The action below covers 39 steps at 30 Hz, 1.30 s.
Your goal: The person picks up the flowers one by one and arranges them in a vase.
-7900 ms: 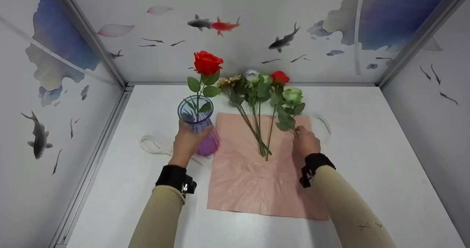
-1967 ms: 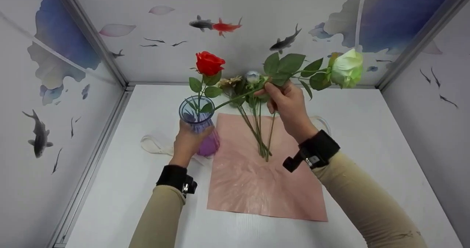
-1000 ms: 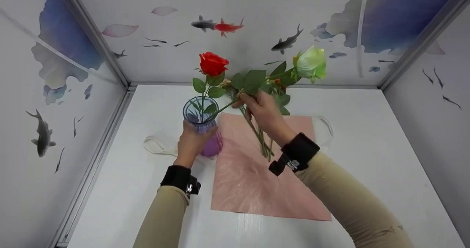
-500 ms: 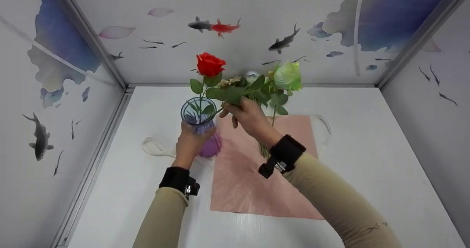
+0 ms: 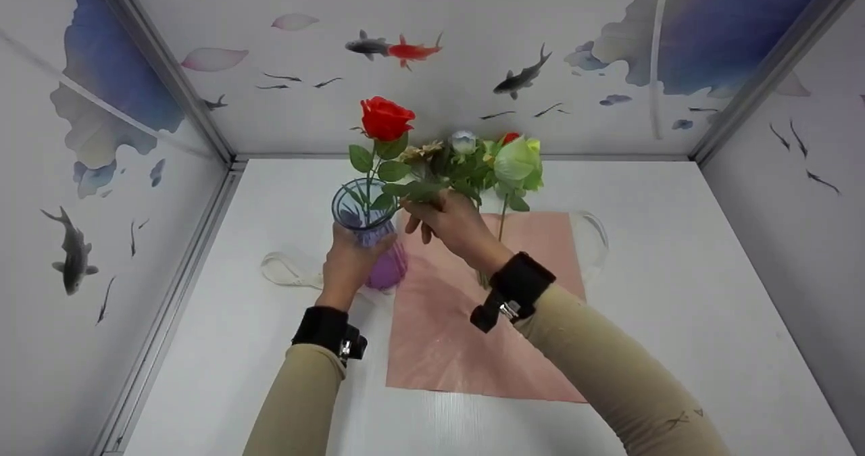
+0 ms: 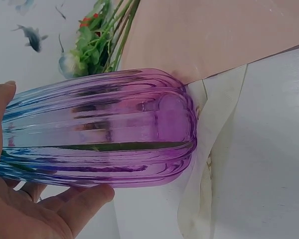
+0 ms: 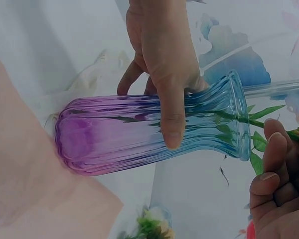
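My left hand grips the neck of a ribbed glass vase, blue at the top and purple at the base. In the left wrist view the thumb and fingers wrap round the vase. A red rose stands upright in it, leaves at the rim. My right hand pinches the stem of a light green rose below its leaves, right beside the vase's mouth. This rose leans right, its bloom out over the other flowers. The right wrist view shows the right fingers close outside the rim.
A pink sheet lies on the white table. Behind the right hand lie more artificial flowers, among them a pale blue-white bloom and a brownish one. A cream ribbon lies left of the vase. Printed wall panels enclose three sides.
My right hand has lifted the light green rose off the pink sheet, brought its stem to the vase and moved down and left with it. My left hand has kept its grip on the vase.
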Each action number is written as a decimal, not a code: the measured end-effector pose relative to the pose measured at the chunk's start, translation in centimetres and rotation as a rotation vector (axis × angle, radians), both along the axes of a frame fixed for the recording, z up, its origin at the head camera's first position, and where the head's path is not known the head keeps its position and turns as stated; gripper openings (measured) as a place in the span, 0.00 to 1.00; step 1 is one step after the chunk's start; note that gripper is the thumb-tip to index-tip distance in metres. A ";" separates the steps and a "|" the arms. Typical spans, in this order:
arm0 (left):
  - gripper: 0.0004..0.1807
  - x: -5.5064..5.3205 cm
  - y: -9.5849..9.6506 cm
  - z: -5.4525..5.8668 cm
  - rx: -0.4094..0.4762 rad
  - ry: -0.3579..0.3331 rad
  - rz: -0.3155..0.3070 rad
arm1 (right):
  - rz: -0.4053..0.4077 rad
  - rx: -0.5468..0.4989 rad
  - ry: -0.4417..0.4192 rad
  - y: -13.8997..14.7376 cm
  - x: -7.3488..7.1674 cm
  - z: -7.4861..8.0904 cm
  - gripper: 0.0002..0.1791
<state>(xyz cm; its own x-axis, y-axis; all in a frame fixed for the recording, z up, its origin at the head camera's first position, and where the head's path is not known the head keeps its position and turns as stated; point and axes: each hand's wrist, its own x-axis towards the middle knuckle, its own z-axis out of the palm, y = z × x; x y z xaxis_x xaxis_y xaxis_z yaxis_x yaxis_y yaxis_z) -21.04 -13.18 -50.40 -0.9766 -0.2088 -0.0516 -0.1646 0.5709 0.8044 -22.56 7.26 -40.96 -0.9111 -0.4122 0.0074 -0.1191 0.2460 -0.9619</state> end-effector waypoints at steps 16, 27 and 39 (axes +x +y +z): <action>0.56 -0.2 0.0 0.0 -0.029 -0.030 -0.006 | 0.014 -0.273 0.045 -0.1 0.6 -0.7 0.14; 0.56 -0.1 0.0 -0.1 -0.020 -0.010 0.005 | -0.085 -0.422 -0.044 -0.2 1.0 -0.7 0.19; 0.58 -0.1 0.1 0.0 0.000 -0.026 0.007 | -0.165 -0.240 -0.099 -0.5 0.5 -0.9 0.19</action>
